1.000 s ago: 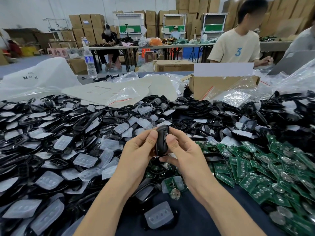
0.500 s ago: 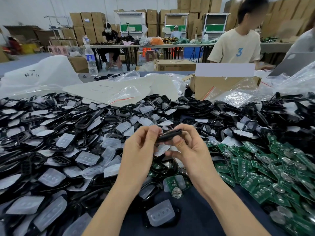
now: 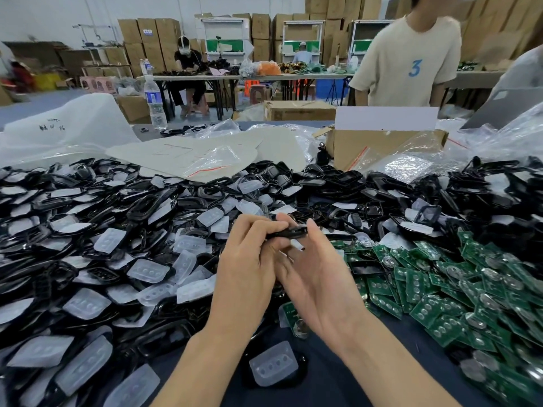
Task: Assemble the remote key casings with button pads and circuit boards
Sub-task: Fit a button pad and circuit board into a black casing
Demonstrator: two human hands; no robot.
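Presently we find a black key casing (image 3: 289, 232) held level and edge-on between both hands, above the middle of the dark table (image 3: 338, 383). The left hand (image 3: 249, 259) has its fingers curled and pinches the casing's left end between thumb and fingertips. The right hand (image 3: 318, 277) lies palm upward, fingers bent beneath the casing and thumb set against its right end, so it grips the same piece. We cannot tell whether a pad or board sits inside, as only the edge faces us.

To the left lies a heap of loose shells (image 3: 73, 218) mixed with translucent button pads (image 3: 147, 270). To the right lies a heap of green circuit boards (image 3: 440, 277). One single pad (image 3: 273, 364) rests between the forearms. A cardboard box (image 3: 382, 145) stands behind the heaps.
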